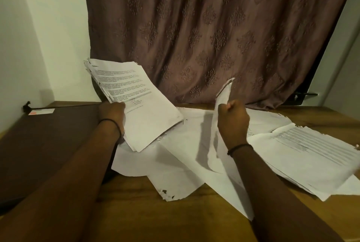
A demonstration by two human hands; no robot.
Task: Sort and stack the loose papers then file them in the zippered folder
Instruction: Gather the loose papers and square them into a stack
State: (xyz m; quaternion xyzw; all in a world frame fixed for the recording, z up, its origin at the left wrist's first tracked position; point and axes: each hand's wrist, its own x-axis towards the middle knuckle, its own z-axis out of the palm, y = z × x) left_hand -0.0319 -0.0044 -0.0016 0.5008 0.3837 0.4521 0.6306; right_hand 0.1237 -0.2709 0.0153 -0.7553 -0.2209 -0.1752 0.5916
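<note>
My left hand (112, 114) grips a thick stack of printed papers (140, 103) by its left edge and holds it tilted above the table. My right hand (232, 120) pinches a single white sheet (218, 124) that stands on edge, curling upward. Several loose white sheets (187, 156) lie scattered and overlapping on the wooden table (175, 220) under both hands. A printed sheet (311, 152) lies on top of others at the right. The dark brown zippered folder (48, 144) lies flat and closed on the table at the left, beneath my left forearm.
A brown patterned curtain (214, 33) hangs right behind the table. A white wall (39, 37) closes off the left side. A small white and orange card (41, 111) sits at the folder's far corner. One sheet near the front (167, 193) has a torn edge.
</note>
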